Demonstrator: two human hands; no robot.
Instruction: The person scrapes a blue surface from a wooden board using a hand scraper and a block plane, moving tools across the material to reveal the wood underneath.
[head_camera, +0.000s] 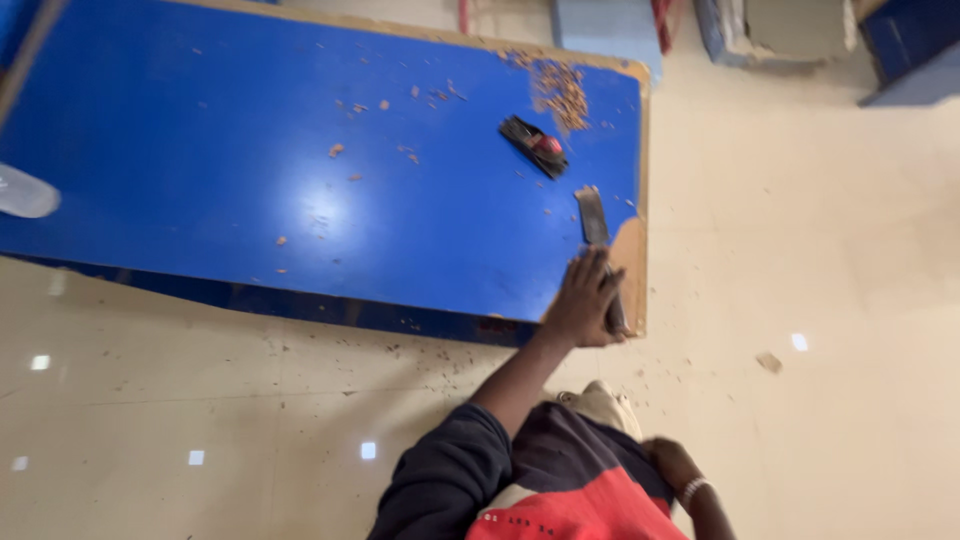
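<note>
My left hand (583, 302) grips a flat metal chisel (598, 245) on the blue laminated board (300, 170); a hand plane (535, 146) lies just beyond, my right hand (672, 462) by my knee.

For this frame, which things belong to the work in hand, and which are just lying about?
In use:
- left hand, its grip closed on the flat dark metal blade tool
- blue laminated wooden board, chipped at the corner beside that blade

Lying about:
- small black-and-red hand plane
- reddish wood shavings
- right hand, resting by the knee
</note>
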